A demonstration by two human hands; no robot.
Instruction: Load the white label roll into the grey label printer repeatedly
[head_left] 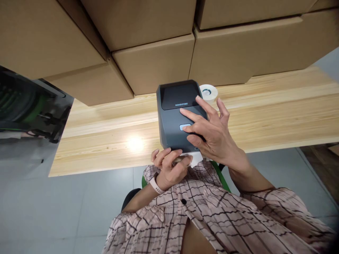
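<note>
A dark grey label printer (169, 121) with a glossy black window in its top stands at the table's front edge. My right hand (212, 128) lies over its top with fingers spread. One fingertip touches the light-blue button (184, 127); other fingertips reach the window's lower edge. At the printer's front, my left hand (172, 164), with a pale wristband, has its fingers curled. Its thumb and fingers close on the edge of a white paper strip (196, 159) coming from below the printer's front. Part of the strip is hidden by the hand.
Behind the printer, several cardboard boxes (156, 63) are stacked along the back of the wooden table (111, 134). A white roll (209, 92) lies just right of the printer's far corner. Dark equipment (23, 109) stands on the floor at left.
</note>
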